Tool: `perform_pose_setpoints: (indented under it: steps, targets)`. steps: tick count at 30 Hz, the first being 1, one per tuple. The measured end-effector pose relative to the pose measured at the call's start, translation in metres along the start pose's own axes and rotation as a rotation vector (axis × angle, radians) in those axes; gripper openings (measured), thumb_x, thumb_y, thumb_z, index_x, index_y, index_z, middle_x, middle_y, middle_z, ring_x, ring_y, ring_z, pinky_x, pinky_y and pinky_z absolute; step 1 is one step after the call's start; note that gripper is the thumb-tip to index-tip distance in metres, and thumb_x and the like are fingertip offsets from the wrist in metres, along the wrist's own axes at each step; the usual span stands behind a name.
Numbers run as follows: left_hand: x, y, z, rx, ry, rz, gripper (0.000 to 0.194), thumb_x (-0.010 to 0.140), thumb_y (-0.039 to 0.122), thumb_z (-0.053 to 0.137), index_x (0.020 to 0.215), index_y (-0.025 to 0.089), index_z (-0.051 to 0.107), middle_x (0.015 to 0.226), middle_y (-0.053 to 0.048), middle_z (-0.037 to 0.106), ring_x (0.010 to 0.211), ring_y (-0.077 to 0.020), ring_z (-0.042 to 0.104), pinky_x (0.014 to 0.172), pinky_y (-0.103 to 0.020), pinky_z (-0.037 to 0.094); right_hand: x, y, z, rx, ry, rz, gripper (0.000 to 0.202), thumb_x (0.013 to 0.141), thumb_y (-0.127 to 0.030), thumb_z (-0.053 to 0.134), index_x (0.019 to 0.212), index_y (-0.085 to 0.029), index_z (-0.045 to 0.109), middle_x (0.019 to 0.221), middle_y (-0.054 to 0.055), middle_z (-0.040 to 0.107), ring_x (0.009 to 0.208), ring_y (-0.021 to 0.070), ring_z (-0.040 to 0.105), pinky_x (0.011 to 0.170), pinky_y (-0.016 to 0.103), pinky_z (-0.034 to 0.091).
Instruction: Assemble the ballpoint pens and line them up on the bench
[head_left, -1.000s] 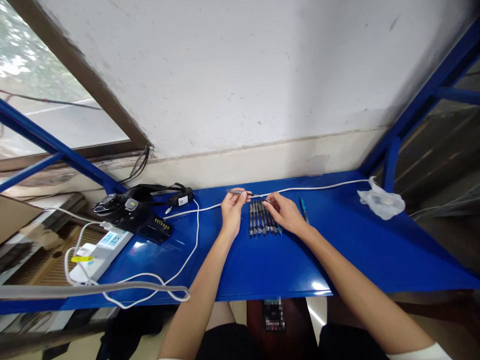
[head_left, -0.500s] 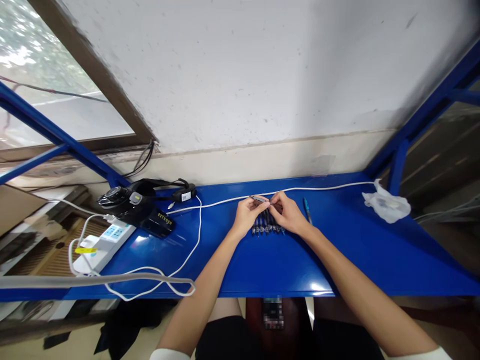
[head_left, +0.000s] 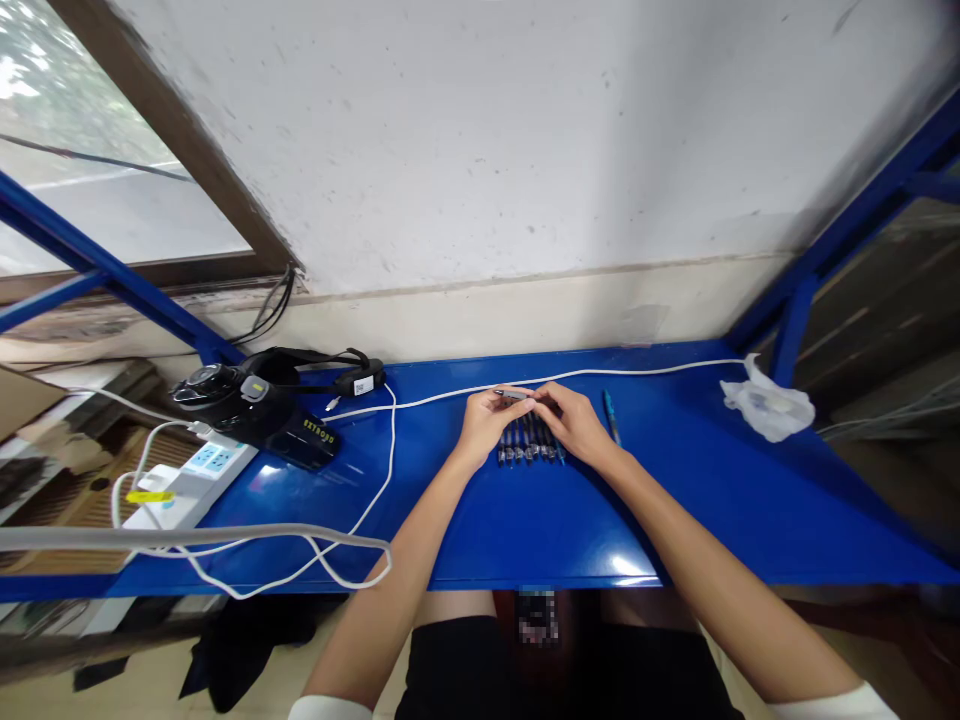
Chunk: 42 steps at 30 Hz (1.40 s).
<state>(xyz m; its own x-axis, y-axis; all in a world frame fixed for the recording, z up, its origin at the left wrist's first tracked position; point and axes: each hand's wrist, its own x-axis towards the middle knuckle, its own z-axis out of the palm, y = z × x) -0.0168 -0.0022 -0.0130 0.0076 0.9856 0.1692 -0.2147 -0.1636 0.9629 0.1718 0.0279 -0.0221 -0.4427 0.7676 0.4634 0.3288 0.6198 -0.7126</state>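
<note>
My left hand (head_left: 482, 428) is closed, thumb and fingers pinching a slim dark-and-grey pen (head_left: 513, 395) that lies nearly level above the table. Against the pen's right end, my right hand (head_left: 576, 424) is closed too, its thumb and fingertips pressed together; the fingers hide most of that end. Under both hands a row of several dark pens (head_left: 528, 453) lies side by side on the blue table, their upper parts partly covered by the hands. A blue pen (head_left: 611, 416) lies apart, just right of my right hand.
A black bottle-shaped device (head_left: 255, 415) and a black strap (head_left: 300, 357) are at the left, near a white power strip (head_left: 191, 485). A white cable (head_left: 442, 399) runs along the back of the blue table (head_left: 525, 530). A crumpled plastic bag (head_left: 769, 402) sits at the right.
The view has shifted slightly. My hands stay together above the row, still on the pen, with the fingers slightly rearranged around it.
</note>
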Motion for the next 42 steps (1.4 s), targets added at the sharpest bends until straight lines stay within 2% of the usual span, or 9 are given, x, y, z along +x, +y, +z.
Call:
perform_pose_setpoints:
  steps: [5,9,12,16,22,25,29,34,42]
  targets:
    - [0.0,0.001,-0.002,-0.009,0.112,0.0,0.023,0.078,0.035,0.093,0.095,0.021,0.086,0.1,-0.008,0.082,0.086,-0.0205,0.073,0.081,-0.033,0.057,0.004,-0.006,-0.003,0.03,0.078,-0.037,0.021,0.108,-0.046,0.058,0.107,-0.025,0.06,0.1,0.007,0.069,0.085,0.0226,0.063,0.079,0.036,0.052]
    - [0.002,-0.001,-0.007,-0.052,0.095,-0.035,0.025,0.078,0.033,0.094,0.098,0.02,0.087,0.1,-0.008,0.081,0.081,-0.0164,0.068,0.078,-0.029,0.053,0.005,-0.009,-0.006,0.017,0.024,-0.081,0.023,0.112,-0.042,0.051,0.106,-0.026,0.066,0.1,0.007,0.071,0.091,0.024,0.065,0.087,0.038,0.051]
    - [0.002,-0.003,-0.007,-0.096,0.088,-0.071,0.028,0.076,0.033,0.095,0.099,0.019,0.087,0.098,-0.008,0.081,0.081,-0.0163,0.067,0.078,-0.03,0.053,0.004,-0.009,-0.003,0.03,0.029,-0.038,0.02,0.111,-0.042,0.051,0.112,-0.026,0.064,0.103,0.007,0.071,0.091,0.0237,0.066,0.086,0.038,0.052]
    - [0.003,-0.003,-0.006,-0.178,0.157,-0.08,0.029,0.076,0.032,0.095,0.1,0.018,0.086,0.096,-0.008,0.079,0.083,-0.0164,0.068,0.078,-0.03,0.053,0.004,-0.005,0.001,0.061,0.103,0.014,0.023,0.105,-0.043,0.061,0.118,-0.024,0.058,0.106,0.008,0.066,0.086,0.0226,0.063,0.077,0.036,0.053]
    - [0.007,0.004,-0.011,-0.354,0.275,-0.15,0.028,0.074,0.026,0.096,0.099,0.016,0.084,0.097,-0.007,0.076,0.086,-0.0135,0.067,0.079,-0.026,0.052,0.008,-0.003,-0.008,0.048,0.225,-0.066,0.016,0.107,-0.039,0.06,0.109,-0.025,0.067,0.102,0.008,0.068,0.092,0.0243,0.065,0.086,0.04,0.054]
    - [0.008,0.007,-0.013,-0.4,0.261,-0.192,0.031,0.075,0.023,0.095,0.102,0.014,0.083,0.095,-0.006,0.076,0.086,-0.0127,0.067,0.081,-0.025,0.052,0.009,-0.001,-0.007,0.071,0.239,-0.081,0.017,0.107,-0.039,0.062,0.107,-0.025,0.07,0.101,0.007,0.071,0.093,0.024,0.068,0.087,0.039,0.056]
    - [0.008,0.007,-0.014,-0.448,0.237,-0.209,0.033,0.076,0.022,0.094,0.106,0.013,0.082,0.093,-0.005,0.076,0.086,-0.0125,0.069,0.082,-0.026,0.052,0.007,0.002,-0.002,0.149,0.256,-0.038,0.02,0.108,-0.04,0.062,0.116,-0.025,0.072,0.102,0.006,0.074,0.078,0.02,0.07,0.083,0.037,0.058]
    - [0.009,0.005,-0.016,-0.496,0.217,-0.231,0.031,0.079,0.021,0.092,0.108,0.014,0.081,0.088,-0.004,0.075,0.084,-0.0122,0.069,0.08,-0.025,0.053,0.006,-0.003,-0.004,0.072,0.264,-0.101,0.022,0.106,-0.039,0.065,0.121,-0.026,0.074,0.103,0.007,0.075,0.09,0.0233,0.07,0.086,0.039,0.056]
    - [0.009,0.005,-0.019,-0.554,0.164,-0.263,0.029,0.083,0.019,0.089,0.11,0.016,0.079,0.09,-0.004,0.075,0.084,-0.0124,0.07,0.082,-0.025,0.055,0.005,-0.006,-0.005,0.026,0.171,-0.034,0.027,0.11,-0.042,0.057,0.098,-0.022,0.071,0.081,0.003,0.068,0.071,0.0184,0.061,0.072,0.033,0.05]
